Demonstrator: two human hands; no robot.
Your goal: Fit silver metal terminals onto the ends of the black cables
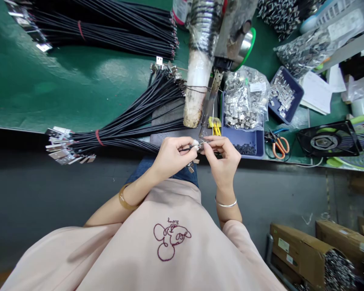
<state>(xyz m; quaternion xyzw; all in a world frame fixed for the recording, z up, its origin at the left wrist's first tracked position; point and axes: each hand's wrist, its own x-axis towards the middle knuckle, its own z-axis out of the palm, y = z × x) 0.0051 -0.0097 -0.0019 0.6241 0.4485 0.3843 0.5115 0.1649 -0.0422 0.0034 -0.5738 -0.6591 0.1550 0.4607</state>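
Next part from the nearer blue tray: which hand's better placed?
Probably the right hand: it's right beside the nearer blue tray, while the left hand sits farther off, pinching a black cable.

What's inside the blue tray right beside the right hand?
The tray has a clear plastic bag full of small silvery pieces, and tiny black pieces at its near end. Whatever is under the bag is covered.

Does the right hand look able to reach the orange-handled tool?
Probably yes: the orange-handled tool lies past the blue tray, near the front edge of the table, and nothing seems to block that way, though the right hand looks occupied with a small metal connector.
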